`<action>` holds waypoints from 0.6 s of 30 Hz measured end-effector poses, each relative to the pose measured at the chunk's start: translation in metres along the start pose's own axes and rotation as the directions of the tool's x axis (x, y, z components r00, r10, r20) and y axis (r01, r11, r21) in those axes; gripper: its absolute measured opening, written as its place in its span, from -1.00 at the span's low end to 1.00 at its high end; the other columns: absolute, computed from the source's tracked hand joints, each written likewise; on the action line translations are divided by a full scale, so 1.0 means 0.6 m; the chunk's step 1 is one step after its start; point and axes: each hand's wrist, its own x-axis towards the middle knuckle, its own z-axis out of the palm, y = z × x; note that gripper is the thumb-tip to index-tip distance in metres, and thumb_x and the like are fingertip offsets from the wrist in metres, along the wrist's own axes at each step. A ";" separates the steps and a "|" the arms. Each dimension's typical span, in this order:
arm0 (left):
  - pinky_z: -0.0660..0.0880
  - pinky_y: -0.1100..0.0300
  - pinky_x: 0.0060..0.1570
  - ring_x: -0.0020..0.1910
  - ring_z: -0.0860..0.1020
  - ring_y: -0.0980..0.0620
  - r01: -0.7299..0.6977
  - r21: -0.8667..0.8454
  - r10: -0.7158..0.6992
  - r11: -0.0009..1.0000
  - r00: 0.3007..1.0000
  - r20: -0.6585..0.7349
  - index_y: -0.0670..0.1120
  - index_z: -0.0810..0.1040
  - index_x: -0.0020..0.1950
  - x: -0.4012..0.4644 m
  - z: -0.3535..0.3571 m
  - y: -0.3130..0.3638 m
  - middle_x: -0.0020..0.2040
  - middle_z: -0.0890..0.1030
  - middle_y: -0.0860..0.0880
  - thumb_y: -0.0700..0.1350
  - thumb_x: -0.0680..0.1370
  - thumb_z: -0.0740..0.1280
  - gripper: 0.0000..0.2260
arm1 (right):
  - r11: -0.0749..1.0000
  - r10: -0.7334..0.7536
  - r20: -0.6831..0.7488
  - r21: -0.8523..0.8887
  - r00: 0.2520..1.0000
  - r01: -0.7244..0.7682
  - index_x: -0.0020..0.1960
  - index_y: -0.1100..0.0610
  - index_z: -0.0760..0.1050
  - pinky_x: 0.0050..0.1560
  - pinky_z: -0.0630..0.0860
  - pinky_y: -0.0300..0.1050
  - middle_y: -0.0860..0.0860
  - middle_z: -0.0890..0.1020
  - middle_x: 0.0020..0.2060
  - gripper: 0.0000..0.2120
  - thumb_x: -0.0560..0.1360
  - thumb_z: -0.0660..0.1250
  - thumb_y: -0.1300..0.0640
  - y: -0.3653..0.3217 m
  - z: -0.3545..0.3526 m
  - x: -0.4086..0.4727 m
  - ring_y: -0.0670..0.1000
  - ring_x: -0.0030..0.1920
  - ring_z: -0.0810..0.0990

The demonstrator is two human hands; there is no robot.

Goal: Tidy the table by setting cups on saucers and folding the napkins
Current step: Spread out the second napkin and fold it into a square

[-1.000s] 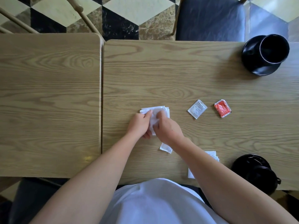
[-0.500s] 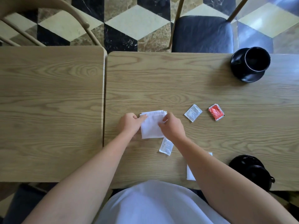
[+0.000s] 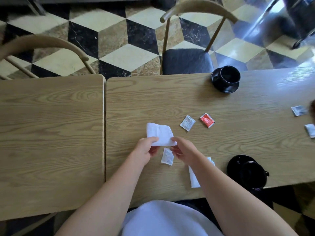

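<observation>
A folded white napkin (image 3: 159, 134) is held just above the wooden table (image 3: 238, 143). My left hand (image 3: 146, 150) pinches its near left corner and my right hand (image 3: 185, 149) pinches its near right corner. A second white napkin (image 3: 193, 178) lies under my right forearm near the front edge, mostly hidden. One black cup (image 3: 229, 76) stands on a black saucer (image 3: 225, 88) at the far edge. Another black cup (image 3: 252, 174) sits on a black saucer (image 3: 236, 161) at the near right.
A white sachet (image 3: 167, 156) lies between my hands. Another white sachet (image 3: 187, 123) and a red sachet (image 3: 207, 120) lie beyond them. Two more sachets (image 3: 299, 110) lie at the right edge. A second table (image 3: 51, 133) adjoins on the left. Chairs (image 3: 187, 61) stand behind.
The napkin went from being pressed flat on the table to lifted by its near corners. My hands drew back toward me, uncovering the sachet. The view tilted up.
</observation>
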 end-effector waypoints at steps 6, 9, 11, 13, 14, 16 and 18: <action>0.58 0.23 -0.43 -0.27 0.59 -0.04 -0.037 -0.028 0.042 0.999 0.978 0.206 -0.20 0.56 -0.03 -0.054 0.107 0.010 -0.21 0.61 -0.16 -0.35 0.55 0.33 -0.92 | 0.917 -0.207 -0.004 0.348 0.978 0.195 -0.02 0.22 0.52 -0.19 0.64 -0.18 0.14 0.51 -0.20 -0.92 0.50 0.36 0.24 -0.014 -0.101 -0.052 0.06 -0.21 0.54; 0.56 0.25 -0.41 -0.32 0.58 -0.01 -0.065 0.018 0.059 0.998 0.968 0.243 -0.14 0.55 -0.08 -0.071 0.159 0.013 -0.23 0.60 -0.12 -0.30 0.57 0.33 -0.92 | 0.911 -0.276 -0.059 0.301 0.959 0.281 -0.07 0.20 0.51 -0.25 0.60 -0.20 0.10 0.46 -0.27 -0.97 0.50 0.35 0.25 -0.028 -0.169 -0.069 0.02 -0.30 0.48; 0.54 0.18 -0.29 -0.36 0.63 0.00 -0.085 0.068 0.062 0.994 0.956 0.287 -0.14 0.56 -0.03 -0.079 0.203 0.013 -0.21 0.62 -0.12 -0.30 0.57 0.33 -0.92 | 0.901 -0.305 -0.101 0.292 0.947 0.321 -0.12 0.19 0.52 -0.27 0.59 -0.20 0.11 0.47 -0.26 -0.96 0.51 0.35 0.24 -0.046 -0.224 -0.075 0.02 -0.30 0.47; 0.50 0.16 -0.27 -0.41 0.64 0.01 -0.096 0.128 0.052 0.987 0.949 0.312 -0.16 0.55 0.07 -0.084 0.257 0.018 -0.19 0.62 -0.12 -0.29 0.58 0.31 -0.90 | 0.883 -0.326 -0.137 0.309 0.935 0.353 -0.11 0.19 0.54 -0.26 0.59 -0.19 0.11 0.49 -0.25 -0.96 0.48 0.36 0.22 -0.068 -0.273 -0.076 0.01 -0.30 0.49; 0.47 0.18 -0.31 -0.40 0.63 0.00 -0.103 0.170 0.045 0.980 0.948 0.315 -0.18 0.53 0.14 -0.084 0.288 0.020 -0.19 0.61 -0.12 -0.27 0.59 0.30 -0.86 | 0.876 -0.328 -0.153 0.321 0.932 0.361 -0.09 0.20 0.54 -0.26 0.59 -0.19 0.10 0.48 -0.26 -0.93 0.45 0.37 0.21 -0.079 -0.297 -0.074 0.01 -0.30 0.48; 0.41 0.21 -0.35 -0.37 0.61 -0.01 -0.111 0.237 0.031 0.965 0.948 0.316 -0.21 0.51 0.26 -0.083 0.351 0.024 -0.18 0.60 -0.12 -0.25 0.60 0.27 -0.77 | 0.866 -0.311 -0.182 0.350 0.933 0.357 -0.08 0.21 0.56 -0.28 0.59 -0.19 0.10 0.48 -0.27 -0.88 0.41 0.37 0.18 -0.100 -0.344 -0.067 0.04 -0.28 0.46; 0.41 0.22 -0.37 -0.38 0.60 -0.01 -0.101 0.276 0.012 0.956 0.952 0.305 -0.20 0.50 0.27 -0.071 0.414 0.024 -0.18 0.60 -0.11 -0.24 0.60 0.26 -0.75 | 0.860 -0.295 -0.205 0.368 0.933 0.353 -0.09 0.21 0.58 -0.30 0.58 -0.19 0.10 0.51 -0.27 -0.84 0.37 0.37 0.16 -0.124 -0.394 -0.051 0.05 -0.27 0.47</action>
